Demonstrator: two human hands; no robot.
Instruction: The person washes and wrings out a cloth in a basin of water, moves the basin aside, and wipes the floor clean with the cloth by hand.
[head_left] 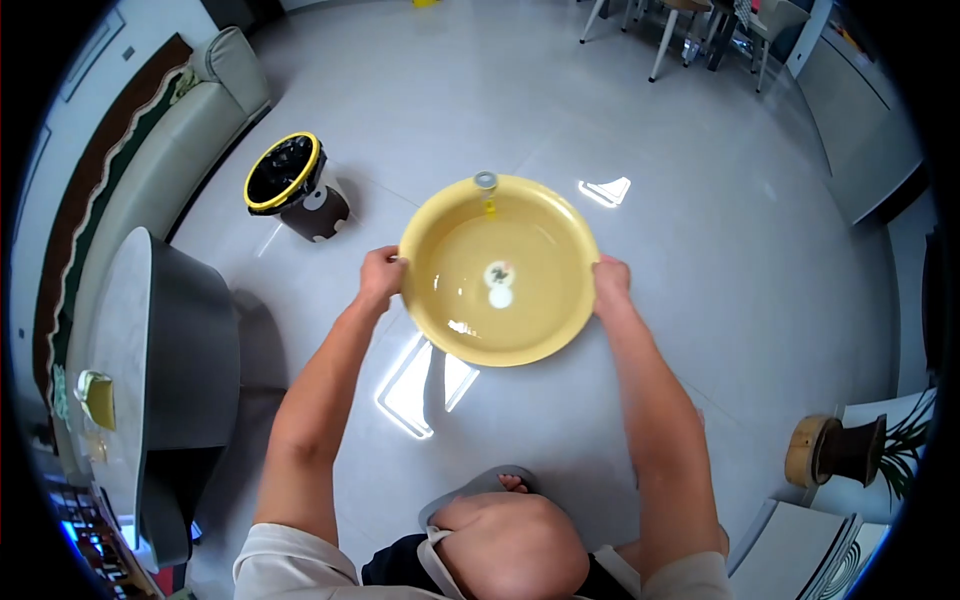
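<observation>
Two hands are used for one yellow basin [435, 310]: its left side is gripped by the left hand [381, 276], and its right side by the right hand [612, 284]. On both sides the rim is pinched between thumb and fingers, although the greater part of the fingers is hidden at the edge. The basin is located straight ahead, between the two hands, over the pale floor [730, 220], and its open side is faced upward. Whether it is lifted or is supported by the floor cannot be told from this one view. As far as is shown, the grasping is done on both sides, while neither side has yet been released, so the letting go is judged to be left. Bright glints are seen inside, but whether water is contained cannot be said with certainty. A bin [328, 207], placed to the left, is touched by neither hand.
</observation>
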